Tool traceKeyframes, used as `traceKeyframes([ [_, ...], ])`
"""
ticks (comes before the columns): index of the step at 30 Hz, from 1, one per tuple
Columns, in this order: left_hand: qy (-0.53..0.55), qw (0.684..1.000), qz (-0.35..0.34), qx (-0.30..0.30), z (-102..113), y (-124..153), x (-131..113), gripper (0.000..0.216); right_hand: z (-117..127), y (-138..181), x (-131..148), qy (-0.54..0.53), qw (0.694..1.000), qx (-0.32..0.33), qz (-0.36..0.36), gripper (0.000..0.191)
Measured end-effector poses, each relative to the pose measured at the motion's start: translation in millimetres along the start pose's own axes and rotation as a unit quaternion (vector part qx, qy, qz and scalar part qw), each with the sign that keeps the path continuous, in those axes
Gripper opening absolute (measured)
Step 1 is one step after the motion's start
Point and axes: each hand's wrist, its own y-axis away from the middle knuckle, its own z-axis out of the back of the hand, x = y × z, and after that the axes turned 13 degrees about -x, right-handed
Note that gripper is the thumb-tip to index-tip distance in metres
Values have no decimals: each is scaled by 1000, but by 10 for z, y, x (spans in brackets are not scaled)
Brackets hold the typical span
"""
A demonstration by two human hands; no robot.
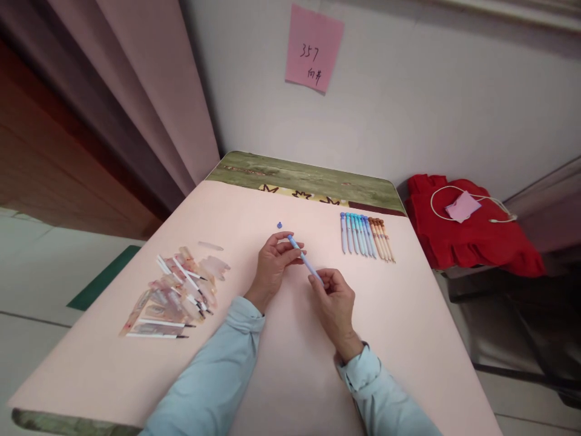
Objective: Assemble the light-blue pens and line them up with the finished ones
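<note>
A light blue pen [308,263] is held at a slant over the middle of the table. My left hand [275,260] pinches its darker blue upper end between thumb and fingers. At the lower end, my right hand [333,297] closes its thumb and fingertips round the barrel. Just beyond my left hand lies a small dark blue pen topper [279,225]. To the right stretches a row of pens [358,235], several in blue shades and several in brown and cream. Left of my hands is a loose pile of white refills [157,335] and clear, pinkish plastic pieces [170,300].
The table [385,375] has a pale pink cover, with a green patterned strip [308,175] along its far edge. A wall with a pink note [313,48] stands behind. Red cloth [454,242] with a white cable sits at the right, and a curtain [149,79] hangs at the left.
</note>
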Motion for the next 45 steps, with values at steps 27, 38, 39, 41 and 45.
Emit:
traceKeyframes([
  [27, 42, 999, 13, -24, -5, 1, 39, 49, 33, -26, 27, 15, 999, -18, 27, 25],
  [38, 41, 999, 22, -23, -35, 61, 83, 51, 36, -19, 24, 28, 999, -14, 25, 29],
  [39, 41, 999, 22, -24, -43, 69, 87, 51, 38, -17, 24, 29, 999, -12, 23, 29],
  [41, 42, 999, 25, -23, -56, 85, 95, 51, 42, -14, 28, 30, 999, -8, 21, 30],
  [45, 37, 999, 29, -8, -65, 108, 104, 49, 56, -13, 32, 27, 999, 10, 18, 38],
])
